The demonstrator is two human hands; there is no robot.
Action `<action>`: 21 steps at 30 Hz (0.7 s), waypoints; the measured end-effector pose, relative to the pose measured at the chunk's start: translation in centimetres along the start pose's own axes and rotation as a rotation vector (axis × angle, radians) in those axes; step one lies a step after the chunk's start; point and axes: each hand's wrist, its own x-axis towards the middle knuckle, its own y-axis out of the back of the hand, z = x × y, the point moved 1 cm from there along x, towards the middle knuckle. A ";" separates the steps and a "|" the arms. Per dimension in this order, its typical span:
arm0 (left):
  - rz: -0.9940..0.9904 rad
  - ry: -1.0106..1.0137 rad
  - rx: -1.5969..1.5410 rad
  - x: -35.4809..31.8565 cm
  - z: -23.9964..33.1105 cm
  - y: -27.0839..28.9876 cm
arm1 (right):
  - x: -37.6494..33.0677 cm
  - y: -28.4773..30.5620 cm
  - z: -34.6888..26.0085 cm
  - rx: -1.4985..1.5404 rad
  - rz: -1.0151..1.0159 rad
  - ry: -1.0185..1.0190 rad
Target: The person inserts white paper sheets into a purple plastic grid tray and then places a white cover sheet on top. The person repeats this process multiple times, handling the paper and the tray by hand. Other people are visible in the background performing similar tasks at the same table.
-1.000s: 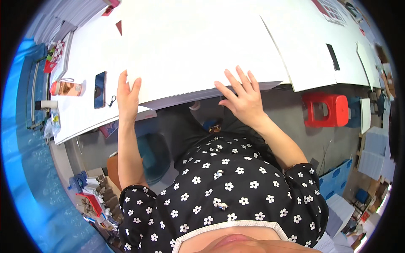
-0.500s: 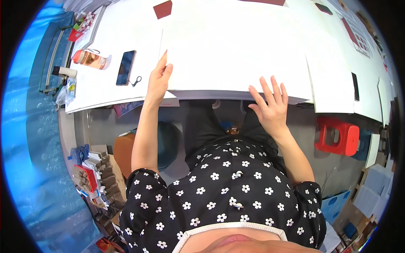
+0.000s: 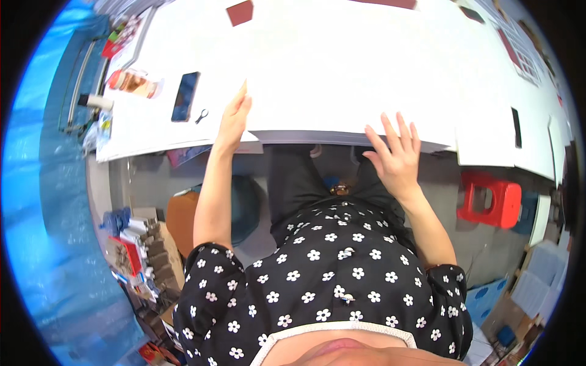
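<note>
A tall stack of large white sheets [image 3: 354, 67] lies on the white table [image 3: 140, 131] in front of me. My left hand [image 3: 234, 119] presses edge-on against the stack's left side, fingers straight and together. My right hand [image 3: 395, 157] rests at the stack's near edge, fingers spread, palm against the sheets' front face. Neither hand holds anything.
Left of the stack lie a dark phone [image 3: 185, 96], a small black ring-shaped object [image 3: 201, 115] and a packet [image 3: 135, 82]. A dark red card [image 3: 240, 12] sits at the back. A red stool [image 3: 490, 199] stands on the floor to the right; boxes and clutter [image 3: 137, 256] to the left.
The view has shifted, so the stack sits more centred. My left hand has turned from flat on the table to edge-on against the stack's left side. My right hand stays at its near edge.
</note>
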 end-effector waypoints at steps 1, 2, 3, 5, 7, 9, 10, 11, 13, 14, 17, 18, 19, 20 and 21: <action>0.040 0.027 0.034 -0.4 -1.1 1.2 | -0.1 0.1 0.1 -0.015 -0.010 -0.011; 0.055 0.050 0.053 -0.4 -2.6 1.9 | -0.1 0.1 0.1 -0.019 -0.016 -0.011; 0.063 0.070 0.073 0.0 -3.5 2.1 | 0.1 0.2 0.1 0.008 -0.016 -0.014; -0.008 0.005 0.249 0.3 -2.9 2.2 | 0.0 0.2 0.4 0.031 -0.019 -0.018; -0.095 -0.124 0.327 0.5 -1.7 1.7 | 0.1 0.7 0.6 0.069 0.036 -0.012; -0.100 -0.177 0.448 0.3 0.6 0.4 | 0.0 1.5 0.8 0.070 0.058 0.002; -0.105 -0.160 0.451 0.2 1.2 0.2 | -0.2 1.4 1.1 0.103 0.088 -0.041; -0.123 -0.162 0.492 0.3 1.9 -0.2 | -0.6 1.1 1.4 0.139 0.118 -0.079; -0.105 -0.137 0.515 0.1 1.7 0.2 | -1.2 1.7 2.2 0.124 0.152 -0.168; -0.123 -0.133 0.504 0.2 1.5 0.2 | -1.6 2.6 2.8 0.065 0.153 -0.229; -0.157 -0.127 0.507 0.4 1.5 0.4 | -3.5 3.8 5.1 -0.091 0.206 -0.417; -0.161 -0.132 0.520 0.5 1.5 0.4 | -3.9 4.5 5.7 -0.132 0.231 -0.451; -0.165 -0.136 0.532 0.5 1.6 0.4 | -4.2 5.1 6.3 -0.173 0.256 -0.485; -0.169 -0.132 0.551 0.5 1.7 0.5 | -4.6 5.1 6.9 -0.123 0.264 -0.505; -0.176 -0.132 0.566 0.4 1.9 0.4 | -5.1 4.9 7.4 -0.073 0.270 -0.526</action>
